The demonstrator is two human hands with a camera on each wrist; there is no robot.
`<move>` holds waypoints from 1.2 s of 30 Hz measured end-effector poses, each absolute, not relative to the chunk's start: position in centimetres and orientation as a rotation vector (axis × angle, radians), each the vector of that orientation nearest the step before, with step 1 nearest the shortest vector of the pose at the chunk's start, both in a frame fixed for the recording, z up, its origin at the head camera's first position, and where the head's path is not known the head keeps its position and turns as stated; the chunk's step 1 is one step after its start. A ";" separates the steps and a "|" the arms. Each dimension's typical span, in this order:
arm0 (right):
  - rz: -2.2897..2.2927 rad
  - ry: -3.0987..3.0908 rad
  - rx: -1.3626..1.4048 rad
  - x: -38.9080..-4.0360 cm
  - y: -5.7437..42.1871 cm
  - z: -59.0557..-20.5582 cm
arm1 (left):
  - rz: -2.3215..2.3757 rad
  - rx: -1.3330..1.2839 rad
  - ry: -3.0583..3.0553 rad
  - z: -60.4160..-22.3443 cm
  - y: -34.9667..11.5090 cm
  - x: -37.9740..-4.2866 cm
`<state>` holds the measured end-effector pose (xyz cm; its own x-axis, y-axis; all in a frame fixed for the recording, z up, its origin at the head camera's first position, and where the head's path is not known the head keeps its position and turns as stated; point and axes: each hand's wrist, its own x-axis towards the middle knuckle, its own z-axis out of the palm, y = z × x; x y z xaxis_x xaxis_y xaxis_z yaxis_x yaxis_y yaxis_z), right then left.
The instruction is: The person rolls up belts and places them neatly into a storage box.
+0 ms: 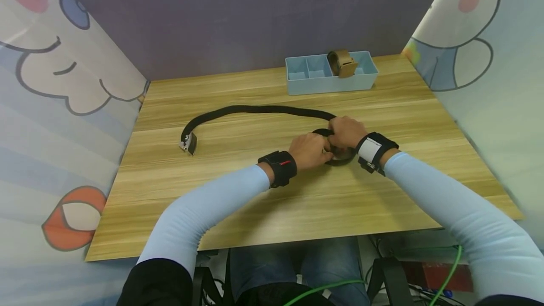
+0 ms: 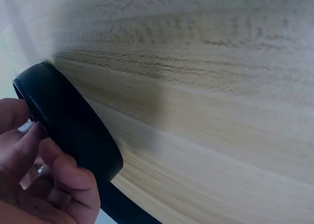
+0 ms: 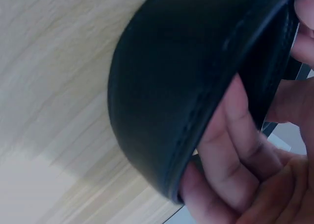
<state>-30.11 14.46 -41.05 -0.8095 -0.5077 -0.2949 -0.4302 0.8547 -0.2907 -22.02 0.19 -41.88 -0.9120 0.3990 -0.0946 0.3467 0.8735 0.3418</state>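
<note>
A black stitched leather belt [image 1: 263,109] curves across the wooden table in the head view. Its metal buckle [image 1: 187,143] lies at the left end, and the other end is curled into a loop. My left hand [image 1: 309,151] grips the near-left side of this loop. Just beside it, my right hand [image 1: 346,132] holds the loop from the upper right, its fingers partly inside. In the left wrist view, curled fingers pinch the belt edge [image 2: 73,116]. The right wrist view has the belt's broad outer face [image 3: 157,87] bending around my fingers [image 3: 221,160].
At the back right of the table [image 1: 212,192] stands a light blue divided tray [image 1: 329,86]. A roll of brown tape [image 1: 347,67] leans in one of its compartments. A dark panel [image 1: 238,18] rises behind the table, with printed curtains at both sides.
</note>
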 end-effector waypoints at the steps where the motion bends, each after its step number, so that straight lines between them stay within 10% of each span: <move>1: -0.328 2.670 -0.726 -30.2 14.5 -41.2 | 0.491 0.571 2.876 -41.8 0.2 -22.0; 36: -0.592 2.863 -0.899 -31.9 16.3 -41.2 | 0.377 0.923 2.961 -43.6 0.9 -21.6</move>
